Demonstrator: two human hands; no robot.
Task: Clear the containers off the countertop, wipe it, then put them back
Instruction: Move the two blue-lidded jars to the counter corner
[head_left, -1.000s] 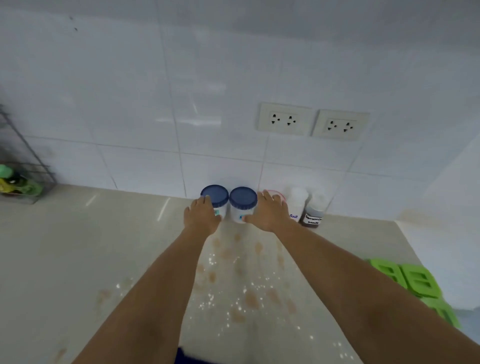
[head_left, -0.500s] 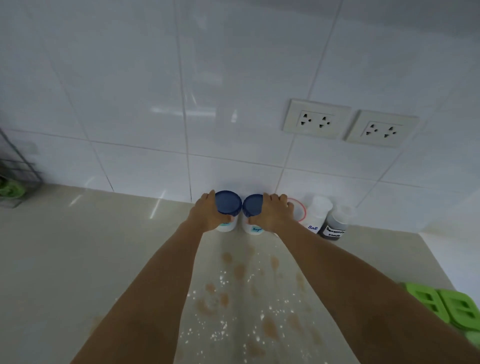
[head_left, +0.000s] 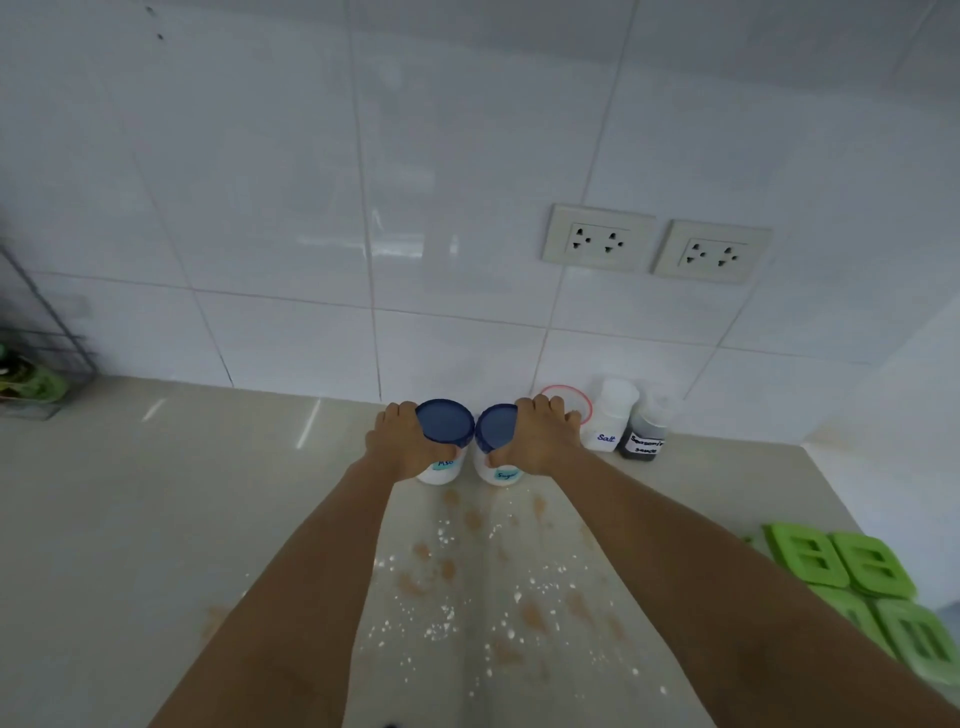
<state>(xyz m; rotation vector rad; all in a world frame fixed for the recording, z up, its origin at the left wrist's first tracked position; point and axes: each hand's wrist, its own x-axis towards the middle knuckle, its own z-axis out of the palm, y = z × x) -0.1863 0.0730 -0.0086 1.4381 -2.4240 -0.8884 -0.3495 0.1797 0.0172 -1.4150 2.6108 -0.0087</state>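
Both hands have closed more fully round the two jars since half a second ago, thumbs now hooked over the near edges where before they only cupped the sides. At centre frame the left hand (head_left: 402, 447) has its grip wrapped on the white plastic jar with the dark blue screw lid (head_left: 443, 441), fingers curled behind it and thumb in front. The right hand (head_left: 540, 441) clasps the twin white jar with the blue lid (head_left: 496, 441) the same way. Both jars stand upright on the pale stone tabletop (head_left: 156, 519), touching or nearly touching each other, hard against the white tiled wall (head_left: 260, 208).

Each jar sits straight ahead of its own hand, long axis vertical, so a lift straight up and back toward the person looks like the move to come.

Just right of the right hand wait a clear tub with a pink-rimmed lid (head_left: 571, 402), a white bottle labelled Salt (head_left: 610, 415) and a dark sauce bottle (head_left: 647, 431). White powder and brown stains (head_left: 467, 587) speckle the surface between the forearms; wiping has not begun, I would judge.
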